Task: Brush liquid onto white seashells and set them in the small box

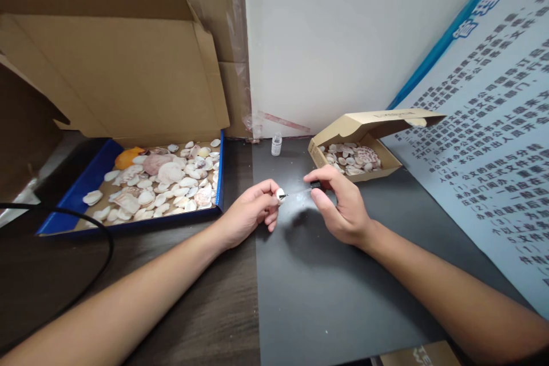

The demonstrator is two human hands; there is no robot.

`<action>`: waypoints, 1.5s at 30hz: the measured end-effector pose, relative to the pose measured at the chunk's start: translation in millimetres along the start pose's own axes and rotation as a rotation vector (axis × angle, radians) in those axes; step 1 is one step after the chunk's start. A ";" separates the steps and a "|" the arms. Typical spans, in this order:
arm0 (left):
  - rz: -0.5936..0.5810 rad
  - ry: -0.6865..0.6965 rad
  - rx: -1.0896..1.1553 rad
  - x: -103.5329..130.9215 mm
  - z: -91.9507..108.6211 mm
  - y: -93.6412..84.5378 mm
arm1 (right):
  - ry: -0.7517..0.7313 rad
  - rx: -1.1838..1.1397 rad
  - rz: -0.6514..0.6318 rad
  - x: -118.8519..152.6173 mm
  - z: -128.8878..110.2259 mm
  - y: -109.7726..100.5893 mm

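Between its thumb and fingers, my left hand (253, 209) pinches a small white shell (280, 194) above the edge of the dark grey mat (326, 291). My right hand (343, 203) grips the black cap of a thin brush (300, 190) between thumb and index finger. The brush points left, and its dark tip is at the shell's face. Behind the hands, a small clear bottle (276, 145) with a white label stands upright on the mat, with no cap visible on it.
On the left lies an open blue-edged cardboard box (221, 174) of many shells. A smaller open carton (388, 167) with shells stands at the right back. A black cable (110, 240) curves over the left side. A printed poster (484, 143) slopes along the right.
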State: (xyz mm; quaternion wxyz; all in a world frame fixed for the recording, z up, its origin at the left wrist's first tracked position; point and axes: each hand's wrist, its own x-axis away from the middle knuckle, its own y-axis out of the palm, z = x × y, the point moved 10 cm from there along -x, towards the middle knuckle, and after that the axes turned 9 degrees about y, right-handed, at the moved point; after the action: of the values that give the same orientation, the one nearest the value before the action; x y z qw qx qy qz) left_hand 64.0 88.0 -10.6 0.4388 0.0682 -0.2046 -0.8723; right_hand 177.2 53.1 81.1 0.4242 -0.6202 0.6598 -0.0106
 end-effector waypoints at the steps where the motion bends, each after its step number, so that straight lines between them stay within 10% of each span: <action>1: -0.003 0.003 -0.005 0.2 0.1 0.5 | -0.005 0.002 0.001 0.2 -0.3 0.0; 45: -0.008 0.005 -0.017 -0.2 -0.2 -0.8 | -0.016 -0.004 -0.020 -0.1 -3.1 2.8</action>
State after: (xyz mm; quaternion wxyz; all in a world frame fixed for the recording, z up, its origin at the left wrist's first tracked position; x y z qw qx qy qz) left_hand 63.6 88.6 -11.1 0.4364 0.0677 -0.1959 -0.8756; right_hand 173.2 52.3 81.6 0.4280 -0.6279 0.6500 -0.0086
